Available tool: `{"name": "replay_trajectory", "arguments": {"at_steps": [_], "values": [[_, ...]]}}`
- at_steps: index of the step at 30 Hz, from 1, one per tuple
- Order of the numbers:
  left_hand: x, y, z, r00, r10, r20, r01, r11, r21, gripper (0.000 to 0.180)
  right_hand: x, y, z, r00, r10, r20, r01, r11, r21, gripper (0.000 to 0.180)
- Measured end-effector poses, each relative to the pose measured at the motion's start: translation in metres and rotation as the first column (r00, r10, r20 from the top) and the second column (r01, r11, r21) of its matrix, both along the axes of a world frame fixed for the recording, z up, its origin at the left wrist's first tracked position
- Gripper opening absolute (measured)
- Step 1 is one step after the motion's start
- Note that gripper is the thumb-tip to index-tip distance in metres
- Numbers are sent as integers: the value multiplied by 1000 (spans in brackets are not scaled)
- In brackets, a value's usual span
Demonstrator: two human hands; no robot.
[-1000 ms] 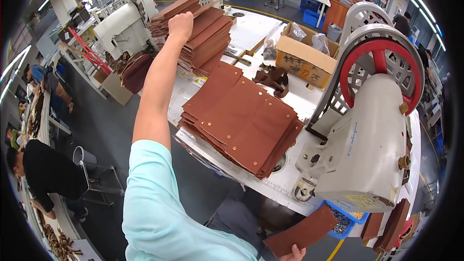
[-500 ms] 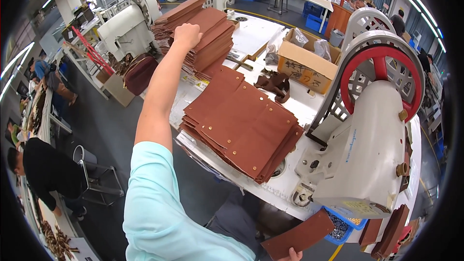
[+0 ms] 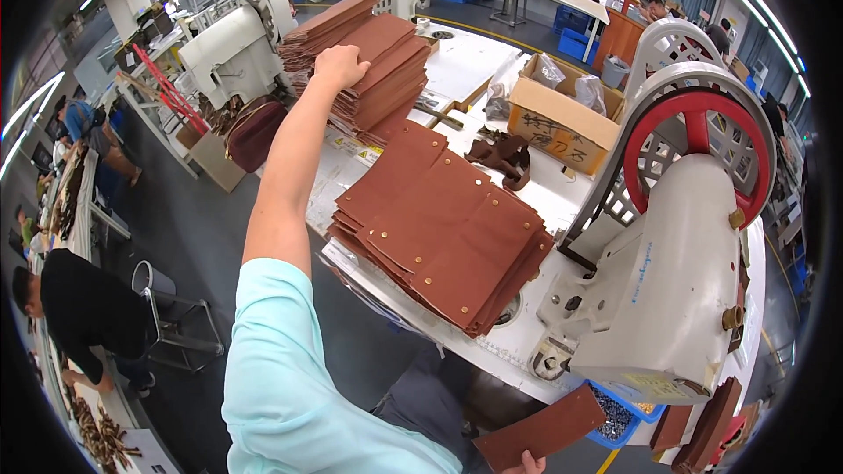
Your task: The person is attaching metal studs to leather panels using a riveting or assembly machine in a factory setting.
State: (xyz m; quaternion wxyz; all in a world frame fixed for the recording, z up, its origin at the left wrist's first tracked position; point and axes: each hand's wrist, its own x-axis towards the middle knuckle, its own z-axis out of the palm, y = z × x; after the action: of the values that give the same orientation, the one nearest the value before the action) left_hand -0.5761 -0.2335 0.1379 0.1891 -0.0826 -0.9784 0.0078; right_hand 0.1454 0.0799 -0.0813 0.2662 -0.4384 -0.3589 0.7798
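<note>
My left arm reaches forward over the table. My left hand [image 3: 342,65] is closed at the top of a tall stack of brown leather panels [image 3: 386,53]; its fingertips are hidden, so what they grip cannot be made out. Low in the view, my right hand [image 3: 529,463] pinches the lower edge of a brown leather strip [image 3: 543,428] with a few small holes near its end. Between them, at the table's near edge, lies a second pile of brown leather panels [image 3: 439,228], its top ones set with brass-coloured rivets.
A white riveting machine [image 3: 667,272] with a red wheel [image 3: 698,136] stands at right. Beneath it sit blue trays [image 3: 619,417] of small metal parts. Beyond the riveted pile are dark scraps [image 3: 502,158] and a cardboard box [image 3: 562,114]. A person in black [image 3: 88,316] works at far left.
The view has shifted very slightly. Both my hands keep their places, the left at the tall stack and the right on the leather strip.
</note>
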Motion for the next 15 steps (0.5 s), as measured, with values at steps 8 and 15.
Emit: {"name": "replay_trajectory", "arguments": {"at_steps": [8, 15], "values": [[-4, -5, 9, 997, -72, 14, 71, 997, 10, 33, 0, 0, -6, 1000, -19, -23, 18, 999, -51, 42], [-9, -19, 8, 988, -149, 50, 148, 989, 13, 35, -5, 2, -3, 1000, 22, -12, -22, 999, -32, 39]]}}
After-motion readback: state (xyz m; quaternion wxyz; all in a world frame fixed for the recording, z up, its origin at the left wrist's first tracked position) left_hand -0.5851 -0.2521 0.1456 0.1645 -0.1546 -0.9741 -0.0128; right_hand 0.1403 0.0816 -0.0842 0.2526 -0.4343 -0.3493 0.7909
